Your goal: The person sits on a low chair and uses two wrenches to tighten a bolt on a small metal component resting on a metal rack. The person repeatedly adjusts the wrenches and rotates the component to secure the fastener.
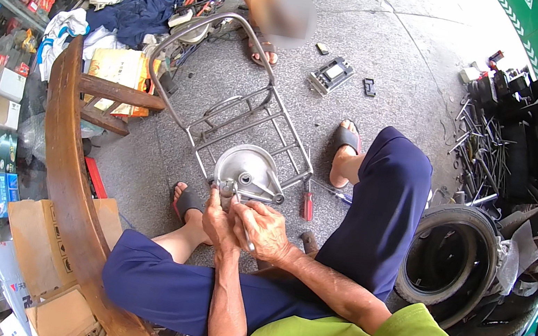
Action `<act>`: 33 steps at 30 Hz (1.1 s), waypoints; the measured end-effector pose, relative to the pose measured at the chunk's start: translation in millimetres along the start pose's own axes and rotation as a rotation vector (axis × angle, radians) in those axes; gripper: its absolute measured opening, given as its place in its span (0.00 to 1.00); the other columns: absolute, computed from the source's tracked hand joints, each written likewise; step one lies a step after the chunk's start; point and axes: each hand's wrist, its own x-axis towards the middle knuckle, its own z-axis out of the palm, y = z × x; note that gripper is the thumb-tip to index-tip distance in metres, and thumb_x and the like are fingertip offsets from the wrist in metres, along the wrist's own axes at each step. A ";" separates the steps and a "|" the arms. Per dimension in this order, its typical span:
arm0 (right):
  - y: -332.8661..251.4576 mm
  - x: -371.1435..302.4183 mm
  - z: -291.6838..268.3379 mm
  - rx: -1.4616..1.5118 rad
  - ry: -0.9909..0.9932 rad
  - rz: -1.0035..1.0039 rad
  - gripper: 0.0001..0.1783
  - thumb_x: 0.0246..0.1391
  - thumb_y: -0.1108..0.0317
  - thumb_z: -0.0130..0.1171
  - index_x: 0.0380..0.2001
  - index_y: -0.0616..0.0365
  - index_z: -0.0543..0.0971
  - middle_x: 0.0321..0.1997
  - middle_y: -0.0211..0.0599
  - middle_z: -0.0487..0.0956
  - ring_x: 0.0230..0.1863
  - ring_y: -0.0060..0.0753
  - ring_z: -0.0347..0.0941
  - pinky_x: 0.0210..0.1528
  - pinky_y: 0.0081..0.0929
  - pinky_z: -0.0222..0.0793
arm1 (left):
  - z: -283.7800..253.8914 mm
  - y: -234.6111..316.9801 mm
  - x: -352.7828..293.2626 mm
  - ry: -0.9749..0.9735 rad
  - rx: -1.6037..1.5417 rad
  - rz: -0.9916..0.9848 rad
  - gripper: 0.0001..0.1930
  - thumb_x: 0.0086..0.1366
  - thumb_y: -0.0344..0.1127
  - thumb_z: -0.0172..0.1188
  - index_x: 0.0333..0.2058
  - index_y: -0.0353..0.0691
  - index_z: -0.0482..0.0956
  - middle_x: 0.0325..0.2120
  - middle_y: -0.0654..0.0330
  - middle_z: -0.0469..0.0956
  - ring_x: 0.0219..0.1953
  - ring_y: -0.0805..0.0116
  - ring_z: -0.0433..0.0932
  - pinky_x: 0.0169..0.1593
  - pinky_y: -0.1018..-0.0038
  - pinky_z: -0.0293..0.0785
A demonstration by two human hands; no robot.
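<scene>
The left hand [218, 216] and right hand [264, 230] are meeting at the hub [248, 173], fingers closing on its lever. The hub is resting against a rack [248, 119], a screwdriver [307, 204] lying near on the floor [399, 55]

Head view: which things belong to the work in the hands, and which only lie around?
In hand:
left hand
right hand
round metal brake plate

Lying about:
metal rack
red-handled screwdriver
tyre
wooden chair
cardboard boxes
</scene>
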 end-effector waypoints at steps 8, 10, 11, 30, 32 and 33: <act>-1.1 3.2 0.7 -0.020 -0.008 0.009 0.24 0.47 0.67 0.63 0.48 0.65 0.73 0.38 0.38 0.79 0.38 0.37 0.76 0.41 0.33 0.74 | 5.6 -21.5 3.2 0.110 0.114 0.152 0.20 0.62 0.35 0.64 0.51 0.32 0.75 0.33 0.48 0.82 0.34 0.59 0.82 0.36 0.67 0.76; -1.7 5.0 -1.0 -0.010 -0.016 0.013 0.21 0.47 0.67 0.62 0.45 0.64 0.73 0.34 0.37 0.78 0.36 0.36 0.75 0.39 0.33 0.74 | 0.0 -8.0 0.8 0.012 0.093 0.025 0.26 0.62 0.36 0.63 0.55 0.28 0.72 0.42 0.40 0.80 0.43 0.46 0.81 0.45 0.62 0.77; -2.3 6.8 -2.1 -0.005 -0.019 0.015 0.20 0.47 0.68 0.62 0.44 0.64 0.73 0.33 0.36 0.78 0.35 0.36 0.75 0.38 0.33 0.73 | -0.7 -6.5 1.0 -0.015 0.074 0.009 0.26 0.62 0.37 0.63 0.56 0.28 0.72 0.42 0.40 0.80 0.43 0.46 0.81 0.45 0.62 0.77; 6.1 77.6 -7.1 -0.163 -0.249 -0.035 0.15 0.51 0.61 0.59 0.29 0.63 0.70 0.15 0.36 0.66 0.16 0.39 0.70 0.22 0.35 0.65 | 17.8 -1.9 8.2 0.112 0.425 0.245 0.15 0.63 0.41 0.58 0.41 0.35 0.72 0.29 0.47 0.78 0.32 0.52 0.81 0.33 0.63 0.76; 3.0 84.1 -5.8 -0.146 -0.242 -0.072 0.15 0.51 0.62 0.59 0.30 0.65 0.70 0.15 0.36 0.67 0.15 0.39 0.70 0.20 0.36 0.64 | 24.1 -42.5 16.1 0.075 0.207 0.263 0.19 0.64 0.41 0.58 0.47 0.33 0.72 0.32 0.44 0.79 0.33 0.52 0.81 0.34 0.64 0.77; 6.1 84.9 -6.9 -0.172 -0.226 -0.072 0.14 0.51 0.63 0.59 0.30 0.65 0.70 0.14 0.38 0.68 0.15 0.41 0.71 0.21 0.36 0.66 | 25.3 -36.7 17.4 0.051 0.133 0.254 0.21 0.65 0.40 0.58 0.50 0.31 0.71 0.33 0.43 0.79 0.34 0.52 0.81 0.35 0.64 0.77</act>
